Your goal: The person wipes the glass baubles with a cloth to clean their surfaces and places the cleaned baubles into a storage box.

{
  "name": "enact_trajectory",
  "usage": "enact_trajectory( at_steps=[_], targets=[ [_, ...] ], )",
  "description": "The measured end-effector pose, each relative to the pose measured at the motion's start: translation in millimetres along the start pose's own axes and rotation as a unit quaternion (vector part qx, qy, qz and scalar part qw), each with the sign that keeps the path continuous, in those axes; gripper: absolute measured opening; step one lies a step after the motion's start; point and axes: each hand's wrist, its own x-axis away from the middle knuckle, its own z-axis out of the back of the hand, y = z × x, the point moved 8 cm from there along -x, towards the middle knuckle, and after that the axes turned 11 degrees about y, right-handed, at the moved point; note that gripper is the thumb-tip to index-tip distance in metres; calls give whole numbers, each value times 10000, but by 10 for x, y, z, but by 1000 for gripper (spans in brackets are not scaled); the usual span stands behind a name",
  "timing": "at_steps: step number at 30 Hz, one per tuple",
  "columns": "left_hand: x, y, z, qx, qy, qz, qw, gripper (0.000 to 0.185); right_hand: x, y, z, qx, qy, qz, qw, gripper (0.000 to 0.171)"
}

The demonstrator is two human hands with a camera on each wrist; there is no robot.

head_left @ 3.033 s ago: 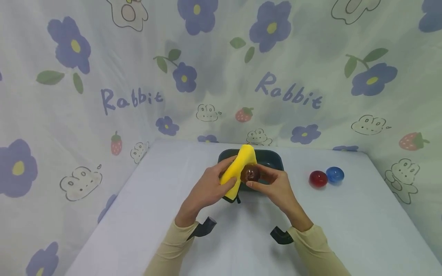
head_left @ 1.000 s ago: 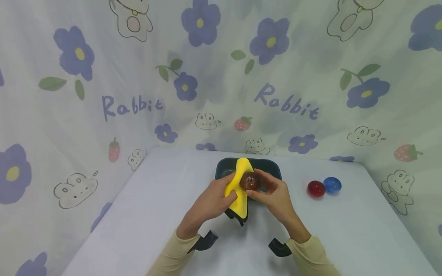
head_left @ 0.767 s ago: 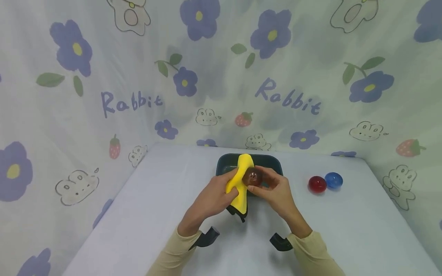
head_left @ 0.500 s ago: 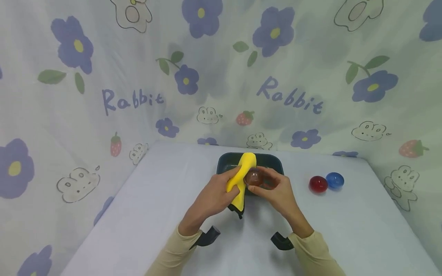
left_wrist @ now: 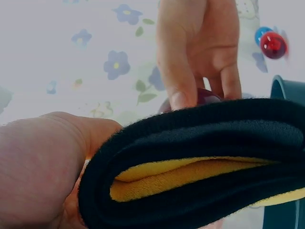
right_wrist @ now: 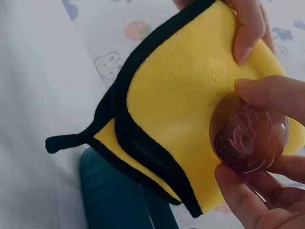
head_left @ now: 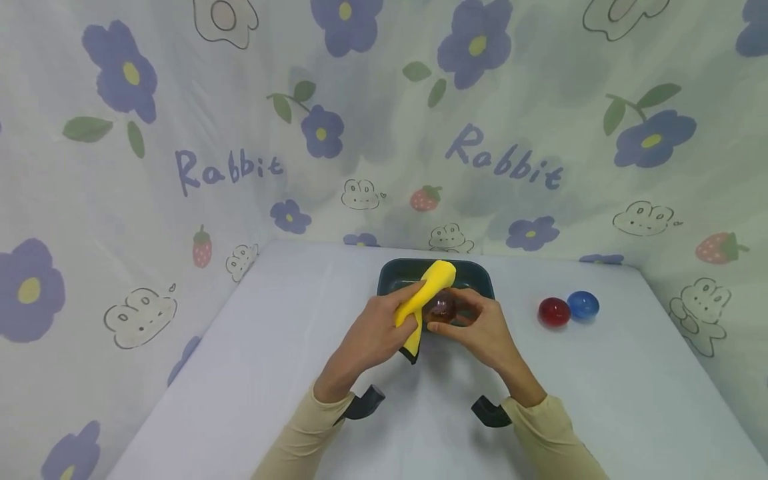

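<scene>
our right hand pinches one brown translucent glossy ball between curled fingertips, and our left hand clamps one folded yellow plush cloth with black edging against it, just above one dark teal rectangular plastic tray. further right, one red glossy ball and one blue glossy ball sit touching on the pale lilac tabletop. a white sheet printed with flowers, rabbits and strawberries walls the table on three sides.

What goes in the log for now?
left hand: grips cloth | right hand: holds brown ball | cloth touches ball
</scene>
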Motion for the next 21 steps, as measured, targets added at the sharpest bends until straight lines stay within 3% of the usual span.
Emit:
enact_trajectory(
  at_steps=[8, 15, 21],
  targets=[
    [-17, -1, -36, -153, -126, -112, 9997, 60, 42, -92, -18, -209, -252, 228, 9992, 63],
    [-48, -32, -56, 36, -210, -60, 9998, 62, 45, -185, 16, -494, -203, 527, 9972, 59],
    [-63, -59, -79, 94, -264, 27, 9996, 58, 44, -199, 48, -834, -19, 509, 9952, 61]
  ],
)
